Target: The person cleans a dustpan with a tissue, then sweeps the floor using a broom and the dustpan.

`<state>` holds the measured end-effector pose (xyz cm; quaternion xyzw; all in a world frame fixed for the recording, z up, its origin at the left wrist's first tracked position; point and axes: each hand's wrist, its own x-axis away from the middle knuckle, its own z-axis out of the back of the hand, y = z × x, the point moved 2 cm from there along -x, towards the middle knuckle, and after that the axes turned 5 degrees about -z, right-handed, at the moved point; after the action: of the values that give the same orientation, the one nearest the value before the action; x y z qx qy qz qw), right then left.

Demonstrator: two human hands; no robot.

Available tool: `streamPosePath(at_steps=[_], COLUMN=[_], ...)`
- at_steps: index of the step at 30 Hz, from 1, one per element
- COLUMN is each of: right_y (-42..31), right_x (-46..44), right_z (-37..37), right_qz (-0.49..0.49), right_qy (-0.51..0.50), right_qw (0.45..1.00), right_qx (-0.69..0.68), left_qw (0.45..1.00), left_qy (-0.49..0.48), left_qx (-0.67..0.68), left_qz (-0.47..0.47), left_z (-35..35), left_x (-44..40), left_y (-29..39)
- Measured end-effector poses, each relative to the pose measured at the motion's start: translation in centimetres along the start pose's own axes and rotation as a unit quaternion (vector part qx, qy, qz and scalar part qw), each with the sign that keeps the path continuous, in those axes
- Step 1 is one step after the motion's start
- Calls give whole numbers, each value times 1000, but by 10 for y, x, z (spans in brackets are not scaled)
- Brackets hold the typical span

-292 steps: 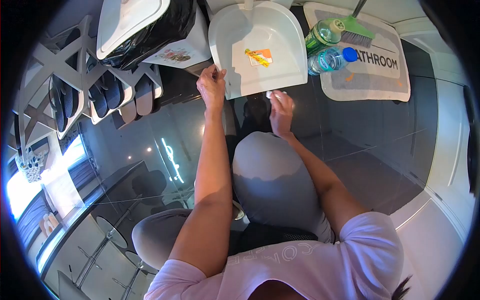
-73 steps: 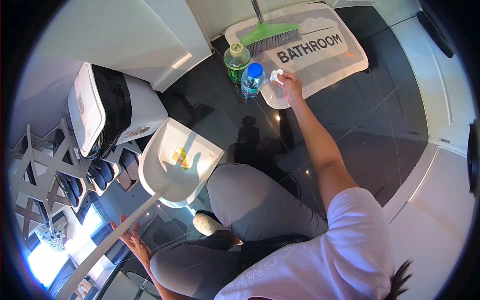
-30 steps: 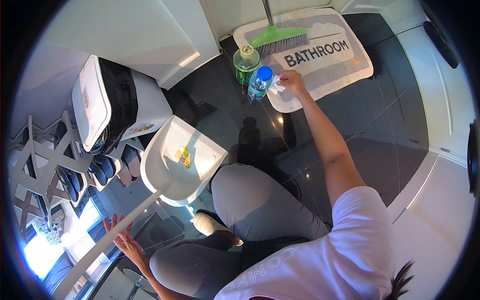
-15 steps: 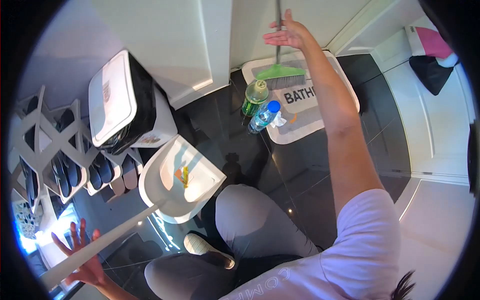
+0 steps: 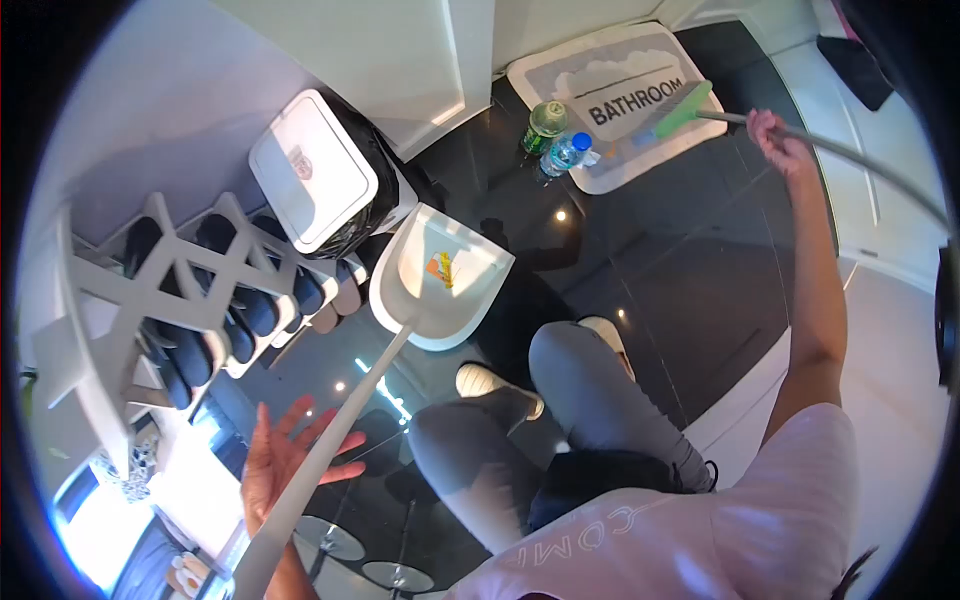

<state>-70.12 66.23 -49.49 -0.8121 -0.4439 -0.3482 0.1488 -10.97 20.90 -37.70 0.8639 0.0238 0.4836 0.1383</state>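
Observation:
My right hand (image 5: 782,145) is wrapped round the metal handle of the green broom (image 5: 684,112), whose head is over the right side of the bathroom mat (image 5: 600,62). On the left, my left hand (image 5: 290,462) has its fingers spread behind the long white handle of the dustpan (image 5: 480,262); the palm is not closed round it. Inside the pan lies a small orange and yellow wrapper (image 5: 441,269). A green bottle (image 5: 546,122) and a blue-capped bottle (image 5: 566,156) stand by the mat, with crumpled white tissue (image 5: 591,158) beside them.
A white bin (image 5: 312,172) with a black liner stands behind the dustpan. Along the left is a lattice shoe rack (image 5: 150,270) holding several slippers. A white door (image 5: 400,60) is at the back, and white panelling (image 5: 840,130) is at the right.
The right hand has taken hold of the broom and brought it to the right, tilting its handle sideways. The tissue has left that hand and lies by the bottles. The view has shifted.

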Motion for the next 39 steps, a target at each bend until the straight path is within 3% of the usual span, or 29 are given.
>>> streamPosePath(at_steps=[2,3,4,6,7,9,11,13,15,16,17,18,19,20,21,23,25,29,30,33,34,36,37,39], right_y=[18,40,61,89,100,110,153,217,268,298,324,354,385,420,446,480,492,483,473,468,467,461,454,444], right_x=[46,73,92,126,142,155,163,175,162,161,164,166,161,155,145,134,155,173,177,173,162,142,125,83], right_z=[17,21,29,55,63,101,118,138,206,209,193,176,159,142,135,115,74,60,70,66,55,18,-1,-21], right_qz=[-19,-33,89,97,-13,-117,97,166,108,114,248,402,482,483,320,59,12,-90,-164,-244,-132,-5,4,23], right_qy=[13,30,66,95,79,129,240,343,323,291,65,-97,-159,-158,122,429,390,331,284,262,276,267,253,267], right_qw=[998,995,993,991,996,981,965,900,926,922,788,593,485,487,640,720,710,671,787,861,799,725,744,673], right_qx=[-61,-91,-32,-6,-39,-87,45,214,161,228,560,691,712,711,688,542,586,657,522,362,517,635,618,689], left_qw=[988,989,982,973,974,938,918,896,911,912,911,908,909,919,927,930,952,935,941,945,942,936,928,928], left_qy=[43,46,22,-9,-7,-4,-4,3,66,65,62,63,65,79,95,105,114,109,108,93,82,82,82,89], left_qx=[142,136,175,196,189,289,327,365,303,301,283,267,264,226,190,185,165,206,204,205,209,234,259,266], left_qz=[40,45,70,119,123,190,224,253,271,270,293,316,317,313,308,300,233,266,247,237,249,252,255,244], left_z=[-15,-20,-26,-50,-63,-80,-67,-54,-45,-49,-54,-59,-64,-69,-71,-74,-91,-83,-81,-68,-60,-48,-43,-35], left_x=[22,32,40,60,66,78,74,67,64,66,67,68,68,64,61,49,52,36,39,48,52,61,63,65], left_y=[5,5,6,1,-1,-3,-1,-1,2,4,3,1,2,3,3,6,6,1,0,6,7,1,-1,-5])
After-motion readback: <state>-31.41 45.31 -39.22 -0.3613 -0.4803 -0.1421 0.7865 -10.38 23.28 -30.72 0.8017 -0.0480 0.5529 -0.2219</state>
